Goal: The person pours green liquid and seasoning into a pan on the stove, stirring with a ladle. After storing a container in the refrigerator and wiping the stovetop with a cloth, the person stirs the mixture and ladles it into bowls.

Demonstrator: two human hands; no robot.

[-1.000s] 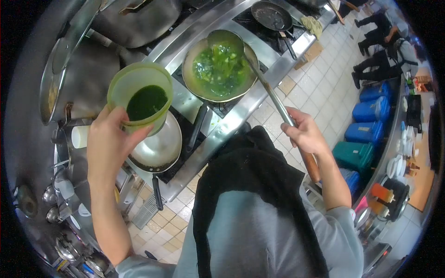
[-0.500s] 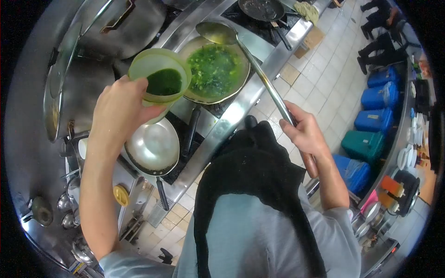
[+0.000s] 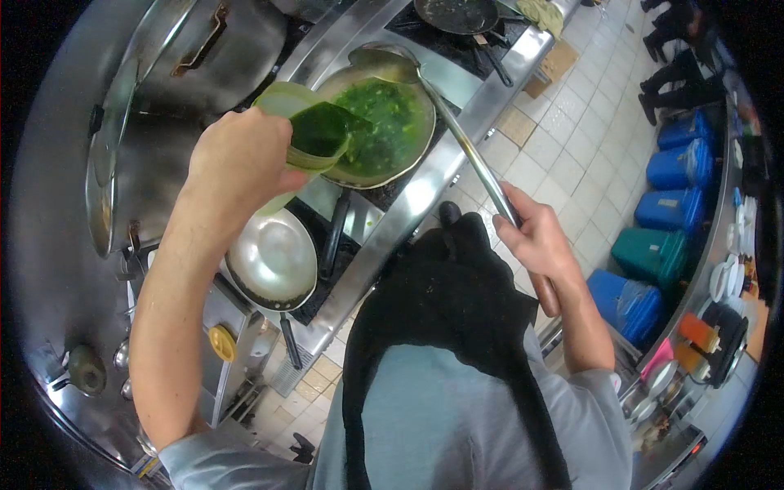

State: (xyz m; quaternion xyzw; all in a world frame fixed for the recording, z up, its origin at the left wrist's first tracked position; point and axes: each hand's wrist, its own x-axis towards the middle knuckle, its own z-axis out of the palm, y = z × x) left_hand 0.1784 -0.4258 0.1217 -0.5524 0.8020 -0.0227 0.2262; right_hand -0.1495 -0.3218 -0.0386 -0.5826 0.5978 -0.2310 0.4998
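My left hand (image 3: 245, 155) is closed around a translucent plastic container (image 3: 282, 100), tilted over the near-left rim of a frying pan (image 3: 418, 155). Dark green liquid (image 3: 322, 131) runs from its lip into the pan. Chopped greens in a green broth (image 3: 384, 122) fill the pan, which sits on the stove with its black handle (image 3: 336, 233) toward me. My right hand (image 3: 535, 229) grips the long handle of a metal ladle (image 3: 469, 151). The ladle's bowl rests at or just above the pan's far rim; whether they touch I cannot tell.
An empty frying pan (image 3: 273, 253) stands on the nearer burner, and a dark pan (image 3: 457, 15) on the far one. Large steel pots (image 3: 220, 57) line the left. Blue bins (image 3: 674, 167) and a green bin (image 3: 649, 253) stand across the tiled floor, near other people's legs (image 3: 678, 82).
My left hand has moved right toward the pan and tipped the container further, so liquid now pours out. The ladle has barely shifted in my right hand.
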